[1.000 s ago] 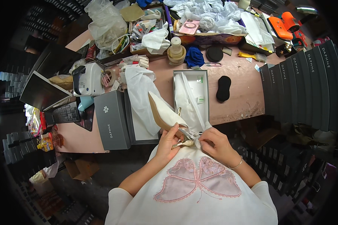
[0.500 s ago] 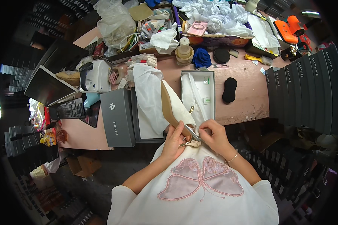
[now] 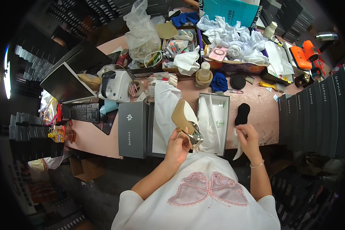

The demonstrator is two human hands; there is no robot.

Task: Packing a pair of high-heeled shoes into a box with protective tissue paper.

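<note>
Worktop [image 3: 265, 109] pink, scuffed, boxes [image 3: 314, 111] stacked alongside, left fingers [image 3: 175, 135] gripping shoe [image 3: 182, 119], right fingers [image 3: 246, 129] pinching white scrap [image 3: 238, 151]

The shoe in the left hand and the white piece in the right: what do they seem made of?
The shoe: smooth off-white upper, perhaps leather or synthetic; bright reflections on its silvery section suggest a metallic finish. The white piece: thin and limp, probably tissue paper, though possibly soft fabric.

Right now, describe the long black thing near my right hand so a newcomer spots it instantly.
Over the pink table, find the right hand pinching a white scrap. Just beyond that hand lies the black peanut-shaped pad. Its pinched waist sets it apart from the round black disc farther back.
</note>
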